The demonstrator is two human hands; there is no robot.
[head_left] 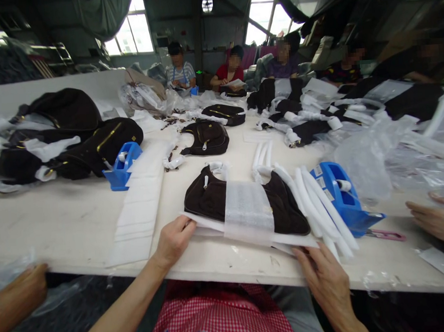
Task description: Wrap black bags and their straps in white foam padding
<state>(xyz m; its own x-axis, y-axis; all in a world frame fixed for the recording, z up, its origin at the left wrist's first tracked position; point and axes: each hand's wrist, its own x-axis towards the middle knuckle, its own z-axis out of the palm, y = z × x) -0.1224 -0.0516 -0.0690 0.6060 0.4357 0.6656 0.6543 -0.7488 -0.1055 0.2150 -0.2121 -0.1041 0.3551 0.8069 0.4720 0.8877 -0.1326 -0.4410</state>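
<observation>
A dark brown handbag (205,199) lies on the table in front of me, a translucent white foam wrap (248,209) around its middle. Along its near edge runs a white foam sheet (210,227). My left hand (176,241) is closed on the sheet's left end, by the bag's lower left corner. At the other end, my right hand (324,272) pinches the same sheet between thumb and fingers. White-wrapped handles (216,169) stick out from the bag's far side. The underside of the bag is hidden.
Blue tape dispensers (334,194) (122,167) stand on both sides. White foam tubes (318,210) and stacked foam sheets (137,206) flank the bag. Pink-handled scissors (387,234) lie right. Other people's hands (438,218) (19,288) are at both edges. More brown bags (207,137) lie beyond.
</observation>
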